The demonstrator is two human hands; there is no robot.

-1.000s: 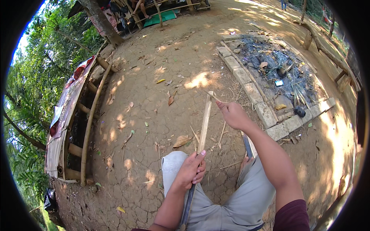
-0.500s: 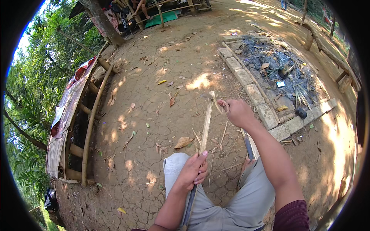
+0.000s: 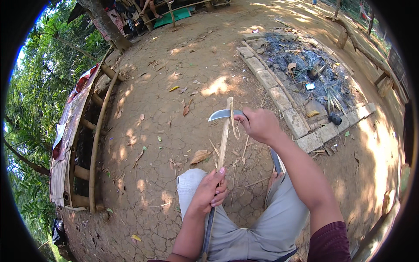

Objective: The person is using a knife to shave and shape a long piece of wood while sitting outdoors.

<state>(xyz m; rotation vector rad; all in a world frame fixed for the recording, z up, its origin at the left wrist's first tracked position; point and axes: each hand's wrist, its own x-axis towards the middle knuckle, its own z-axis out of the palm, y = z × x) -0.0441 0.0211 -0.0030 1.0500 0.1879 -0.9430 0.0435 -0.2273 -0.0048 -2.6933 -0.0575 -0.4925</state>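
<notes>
Slat, apparently split bamboo (image 3: 224, 144), lies left of the brick-edged fire pit (image 3: 279, 99), its far end nearest the pit. Left hand (image 3: 211, 188): fingers wrapped closed around the slat's middle. Right hand (image 3: 259, 125), beside the pit's near-left corner: fist closed on a curved-blade knife (image 3: 220, 115), handle hidden; blade crosses the far end, a thin shaving (image 3: 236, 127) hanging there. Judged risks: steep blade angle could gouge or split the slat; a slip towards the body could cut left hand or thigh.

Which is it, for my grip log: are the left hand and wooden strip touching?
Touching: the head view shows the left hand wrapped around the wooden strip.
</notes>
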